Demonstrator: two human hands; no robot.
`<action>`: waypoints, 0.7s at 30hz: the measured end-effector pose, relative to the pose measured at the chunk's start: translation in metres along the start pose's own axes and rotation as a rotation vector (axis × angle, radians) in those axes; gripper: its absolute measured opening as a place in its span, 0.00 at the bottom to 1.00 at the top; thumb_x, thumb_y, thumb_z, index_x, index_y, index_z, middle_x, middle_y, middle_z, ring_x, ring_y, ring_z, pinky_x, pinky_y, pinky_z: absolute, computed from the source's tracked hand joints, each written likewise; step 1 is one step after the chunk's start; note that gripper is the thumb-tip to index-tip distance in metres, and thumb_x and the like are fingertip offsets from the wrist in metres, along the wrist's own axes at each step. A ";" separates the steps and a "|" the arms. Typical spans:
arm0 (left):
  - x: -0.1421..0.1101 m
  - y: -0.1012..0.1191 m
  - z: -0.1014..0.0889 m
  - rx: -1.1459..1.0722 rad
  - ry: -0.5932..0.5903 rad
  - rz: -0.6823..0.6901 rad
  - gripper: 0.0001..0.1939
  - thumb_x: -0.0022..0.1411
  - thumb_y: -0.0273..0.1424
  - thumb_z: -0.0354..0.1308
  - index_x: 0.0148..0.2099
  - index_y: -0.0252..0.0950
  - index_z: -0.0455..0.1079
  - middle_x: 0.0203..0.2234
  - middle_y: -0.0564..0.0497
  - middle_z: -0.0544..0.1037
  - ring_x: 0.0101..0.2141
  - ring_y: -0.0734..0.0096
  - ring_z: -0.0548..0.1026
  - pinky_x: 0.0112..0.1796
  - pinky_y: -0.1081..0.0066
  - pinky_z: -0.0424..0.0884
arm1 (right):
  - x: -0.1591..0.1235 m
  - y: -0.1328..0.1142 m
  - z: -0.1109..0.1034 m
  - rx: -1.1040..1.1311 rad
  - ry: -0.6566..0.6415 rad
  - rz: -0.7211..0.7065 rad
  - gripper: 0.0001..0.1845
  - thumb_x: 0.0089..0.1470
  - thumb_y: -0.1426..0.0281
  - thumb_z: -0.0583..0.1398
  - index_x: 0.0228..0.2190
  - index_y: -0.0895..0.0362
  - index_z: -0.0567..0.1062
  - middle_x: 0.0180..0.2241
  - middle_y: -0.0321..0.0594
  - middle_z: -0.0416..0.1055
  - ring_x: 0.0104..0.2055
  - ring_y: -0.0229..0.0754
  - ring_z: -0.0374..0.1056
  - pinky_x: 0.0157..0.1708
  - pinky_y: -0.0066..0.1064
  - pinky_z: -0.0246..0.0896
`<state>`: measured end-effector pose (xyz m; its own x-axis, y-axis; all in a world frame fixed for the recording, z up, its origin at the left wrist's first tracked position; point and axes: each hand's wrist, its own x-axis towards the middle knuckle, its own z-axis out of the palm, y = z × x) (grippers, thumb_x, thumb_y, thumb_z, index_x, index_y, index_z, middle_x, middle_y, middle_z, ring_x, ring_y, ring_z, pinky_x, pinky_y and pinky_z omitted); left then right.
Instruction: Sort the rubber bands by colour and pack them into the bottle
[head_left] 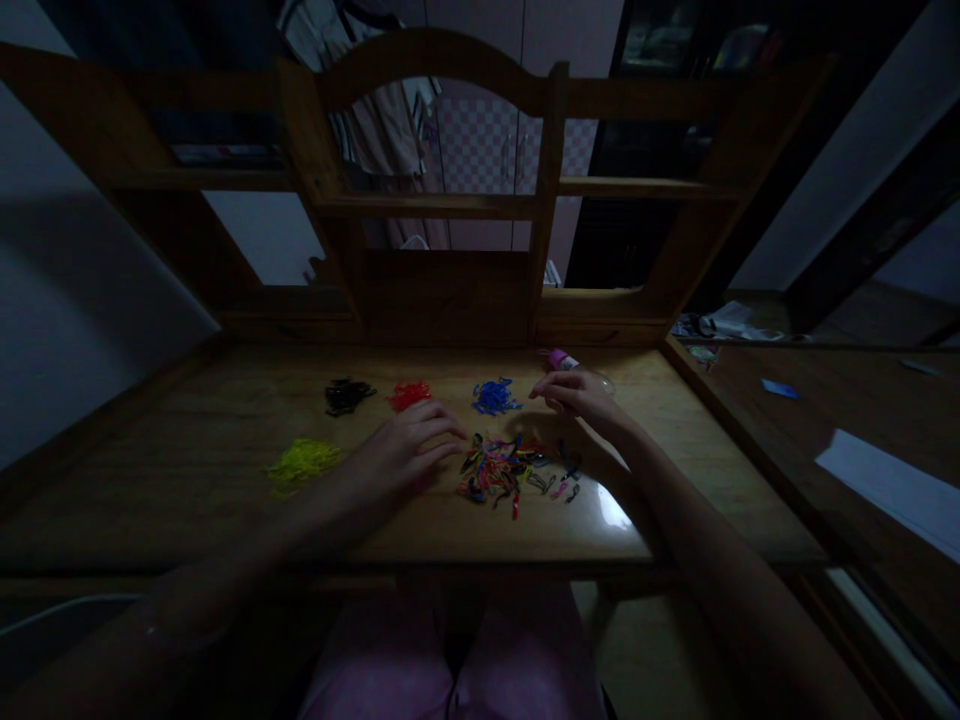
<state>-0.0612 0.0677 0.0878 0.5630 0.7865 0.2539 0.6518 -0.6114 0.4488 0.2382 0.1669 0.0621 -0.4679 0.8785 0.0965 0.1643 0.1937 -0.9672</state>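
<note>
Mixed pile (499, 468): coloured pieces on the desk (690, 450) before me.
Left hand (416, 440): just beside that pile, fingers loosely bent; I can't tell if I'm grasping.
Right hand (576, 390): near the blue pile (493, 397); my grip unclear.
Left of blue: red pile (409, 394), black pile (347, 397), yellow pile (302, 464).

On the table (187, 500), the central heap (506, 468) lies right of the left hand (416, 440); behind, a row of three piles (409, 396); a fourth pile (304, 464) further left; shelves (450, 207) rearmost.
</note>
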 end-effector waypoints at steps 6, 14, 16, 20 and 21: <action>0.043 -0.013 0.028 0.022 -0.152 0.116 0.09 0.68 0.34 0.54 0.46 0.42 0.74 0.42 0.47 0.73 0.45 0.62 0.69 0.46 0.65 0.65 | 0.002 0.005 0.001 0.000 -0.008 0.008 0.14 0.54 0.61 0.61 0.31 0.60 0.79 0.20 0.33 0.61 0.21 0.33 0.52 0.21 0.29 0.40; 0.048 -0.020 0.033 0.006 -0.254 0.182 0.08 0.69 0.33 0.52 0.43 0.40 0.72 0.41 0.47 0.72 0.43 0.63 0.68 0.42 0.67 0.63 | 0.001 -0.001 -0.001 0.003 0.012 -0.008 0.15 0.55 0.59 0.61 0.32 0.59 0.79 0.19 0.32 0.59 0.21 0.32 0.51 0.21 0.29 0.39; 0.049 -0.023 0.036 0.001 -0.261 0.195 0.08 0.69 0.32 0.51 0.41 0.39 0.71 0.40 0.47 0.71 0.43 0.63 0.67 0.42 0.67 0.63 | 0.002 -0.001 -0.002 0.008 0.017 -0.003 0.16 0.54 0.59 0.61 0.32 0.59 0.79 0.19 0.32 0.59 0.21 0.32 0.51 0.21 0.29 0.39; 0.050 -0.026 0.040 -0.020 -0.250 0.215 0.07 0.69 0.32 0.51 0.41 0.38 0.70 0.40 0.47 0.70 0.42 0.63 0.66 0.42 0.67 0.63 | 0.002 0.001 -0.002 0.013 0.019 -0.011 0.17 0.54 0.58 0.61 0.31 0.60 0.79 0.19 0.33 0.59 0.21 0.32 0.50 0.21 0.29 0.37; 0.050 -0.026 0.040 -0.032 -0.248 0.212 0.07 0.69 0.32 0.50 0.42 0.38 0.69 0.40 0.47 0.70 0.42 0.63 0.66 0.43 0.67 0.63 | 0.002 0.001 -0.002 0.017 0.019 -0.015 0.17 0.54 0.58 0.61 0.31 0.60 0.79 0.19 0.33 0.58 0.21 0.32 0.50 0.21 0.29 0.37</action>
<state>-0.0298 0.1189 0.0549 0.7936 0.5944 0.1296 0.4929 -0.7531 0.4357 0.2393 0.1697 0.0620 -0.4534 0.8838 0.1151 0.1430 0.1996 -0.9694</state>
